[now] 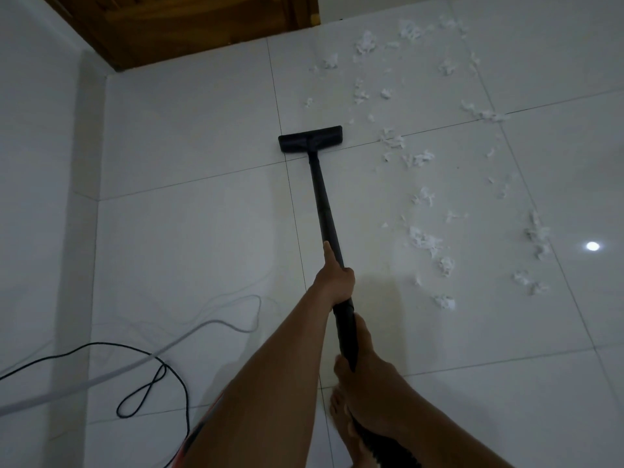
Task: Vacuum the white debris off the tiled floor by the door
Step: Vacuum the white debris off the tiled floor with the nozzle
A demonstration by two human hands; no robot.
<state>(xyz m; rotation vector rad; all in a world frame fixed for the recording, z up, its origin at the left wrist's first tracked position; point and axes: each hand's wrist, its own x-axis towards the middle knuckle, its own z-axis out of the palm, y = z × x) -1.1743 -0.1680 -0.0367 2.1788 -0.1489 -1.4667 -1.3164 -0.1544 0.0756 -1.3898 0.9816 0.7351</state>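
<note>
Black plastic vacuum wand [324, 201] is clenched by both fists, left hand [336, 278] above right hand [366, 369]; flat black floor nozzle [310, 139] sits centre-frame; shredded white debris [425, 239] litters tiles rightward.

The vacuum head [310, 139] lay flat on the tiled floor [189, 238], in front of the door [189, 25] at the far left, with the wand [325, 204] running back from it to the left hand [336, 276] and, nearer still, the right hand [363, 363]. The debris [422, 238] was scattered over the tiles to the right of the head and wand, from the far wall back level with the left hand. Two cables [148, 363] lay looped on the floor to the near left, beside the wall [37, 163].
</note>
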